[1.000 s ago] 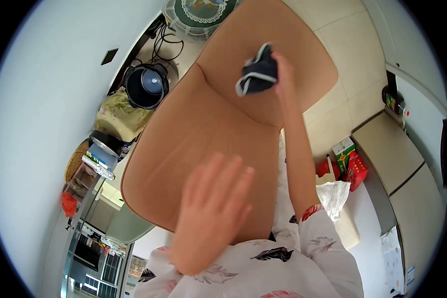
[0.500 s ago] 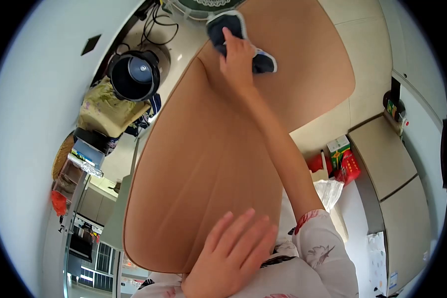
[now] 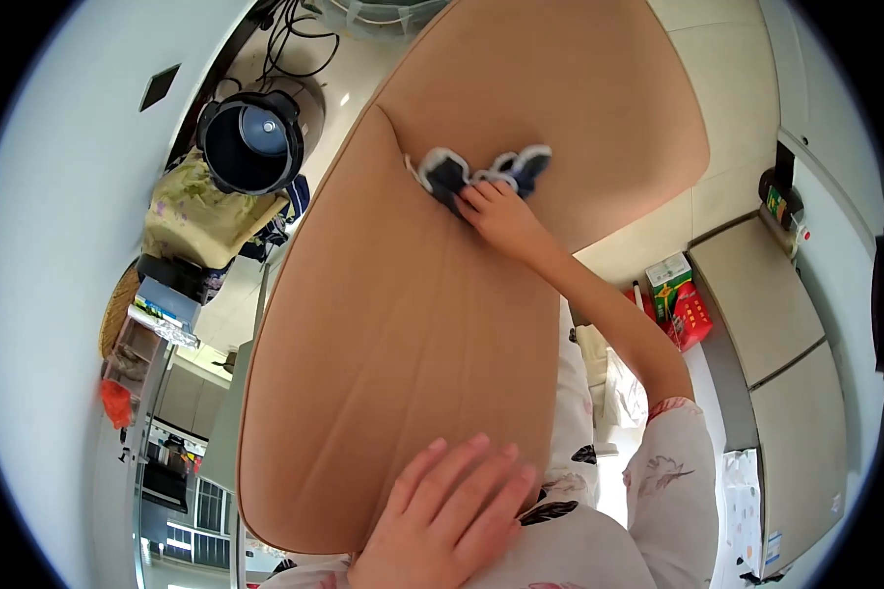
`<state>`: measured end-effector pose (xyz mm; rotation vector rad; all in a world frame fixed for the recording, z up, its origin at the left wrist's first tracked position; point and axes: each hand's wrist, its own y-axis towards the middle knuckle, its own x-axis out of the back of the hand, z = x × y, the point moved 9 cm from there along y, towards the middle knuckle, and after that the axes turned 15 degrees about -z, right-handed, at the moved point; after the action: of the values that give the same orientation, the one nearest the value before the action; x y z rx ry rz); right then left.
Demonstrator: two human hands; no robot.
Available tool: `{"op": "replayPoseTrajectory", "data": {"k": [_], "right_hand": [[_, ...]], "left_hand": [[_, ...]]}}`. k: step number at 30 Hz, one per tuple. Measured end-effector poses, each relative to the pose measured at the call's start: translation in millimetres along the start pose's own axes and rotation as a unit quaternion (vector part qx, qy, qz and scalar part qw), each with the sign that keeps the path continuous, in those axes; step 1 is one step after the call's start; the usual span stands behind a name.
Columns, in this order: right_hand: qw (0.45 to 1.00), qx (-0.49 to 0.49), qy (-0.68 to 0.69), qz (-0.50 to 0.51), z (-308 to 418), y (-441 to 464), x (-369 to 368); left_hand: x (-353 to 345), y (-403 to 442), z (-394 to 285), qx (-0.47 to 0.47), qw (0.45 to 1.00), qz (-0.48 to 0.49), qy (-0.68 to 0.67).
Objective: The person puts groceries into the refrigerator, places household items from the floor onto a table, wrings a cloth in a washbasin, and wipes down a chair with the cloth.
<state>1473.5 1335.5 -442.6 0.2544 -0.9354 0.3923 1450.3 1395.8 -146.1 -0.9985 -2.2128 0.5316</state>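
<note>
Right hand (image 3: 501, 211) is closed down over a dark cloth (image 3: 444, 169) with white edging, fingers curled onto its middle, thumb mostly hidden. Cloth is bunched, one lobe sticking out each side of the fingers, slightly blurred. It's at the brown padded chair (image 3: 403, 344), right by the crease where the two panels meet; looks to be against the surface, can't confirm full contact. Right arm reaches up across the chair's right edge from a white printed sleeve (image 3: 673, 471). Left hand (image 3: 447, 515) is palm down, fingers loosely spread, nothing in it, over the chair's near end by the lap; can't tell if it touches. Chair surface shows faint creases fanning on the near panel. Left of chair: black pot (image 3: 292, 147) with a blue round piece inside, yellow patterned fabric (image 3: 201, 211) just below it in view, black cables (image 3: 290, 44) above. Right of chair: green-and-white box (image 3: 668, 280) beside a red package (image 3: 690, 319), both next to the beige cabinet (image 3: 761, 304).
</note>
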Motion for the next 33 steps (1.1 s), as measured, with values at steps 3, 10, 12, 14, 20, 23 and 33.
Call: {"op": "replayPoseTrajectory", "data": {"k": [3,10,12,14,20,23,33], "right_hand": [[0.997,-0.035,-0.005,0.063,-8,-68,10],[0.832,-0.266,-0.157,0.46,-79,-296,39],[0.802,-0.399,-0.185,0.405,-106,-341,68],[0.785,-0.465,-0.199,0.359,-118,-339,90],[0.791,-0.578,-0.072,-0.186,-129,-138,207],[0.828,-0.448,0.034,-0.334,-127,-8,214],[0.917,-0.22,-0.059,-0.326,-94,148,65]], "left_hand": [[3,0,4,0.015,0.999,-0.029,0.015],[1,-3,6,0.01,0.999,-0.009,0.032],[1,-3,4,-0.003,0.999,-0.007,0.034],[-3,-4,4,-0.004,0.999,-0.003,0.037],[-7,-5,4,-0.005,0.999,0.017,0.052],[-10,-4,3,-0.01,0.998,0.03,0.053],[-13,-6,3,-0.011,0.998,0.053,0.03]]}}
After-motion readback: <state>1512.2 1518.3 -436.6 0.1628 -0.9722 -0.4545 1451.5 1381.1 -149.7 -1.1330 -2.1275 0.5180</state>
